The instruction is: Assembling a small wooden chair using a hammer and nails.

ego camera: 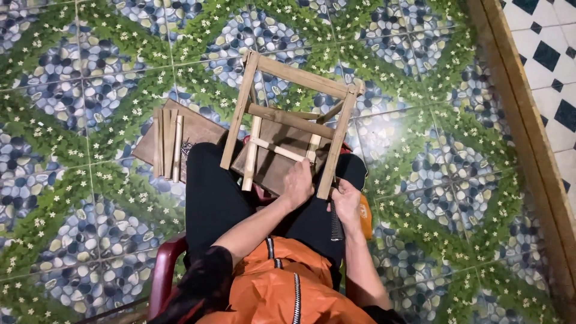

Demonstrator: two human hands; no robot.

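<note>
Seen from above, both bare forearms reach forward over the lap, the left hand [298,183] curled palm-down with fingers bent in a loose grip, the right hand [347,204] just beside it, closed in a fist-like hold.

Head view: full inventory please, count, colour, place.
bamboo frame: 1, tan, resting on the lap, leaning away over the floor
wooden board: 1, brown, on the floor under the frame
bamboo sticks: about 4, tan, side by side on the board's left end
dark tool: 1, black, under the right hand
chair: 1, dark red, armrest at lower left
floor: pebble-and-leaf tiles, blue and green
left hand: on the frame's lower rungs
right hand: at the frame's right leg, on the tool
</note>
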